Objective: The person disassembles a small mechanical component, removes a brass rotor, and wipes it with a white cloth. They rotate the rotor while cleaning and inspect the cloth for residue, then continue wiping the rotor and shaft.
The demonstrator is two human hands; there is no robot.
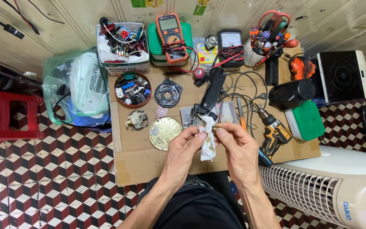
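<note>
My left hand [185, 146] and my right hand [236, 146] meet above a sheet of cardboard [136, 163] on the floor. Both pinch a stained white tissue [209, 142], which hangs down between them. The tissue is wrapped around a small part that I cannot make out. Just beyond my fingers lies a black handle-shaped piece [213, 91] over a small clear tray.
A cordless drill [273, 131], a round brass-coloured lid [164, 132], a black round plate [168, 92] and a tin of small parts [133, 88] lie on the cardboard. Two multimeters [172, 34], a tool cup and a parts box stand by the wall. A white fan [331, 186] lies at right.
</note>
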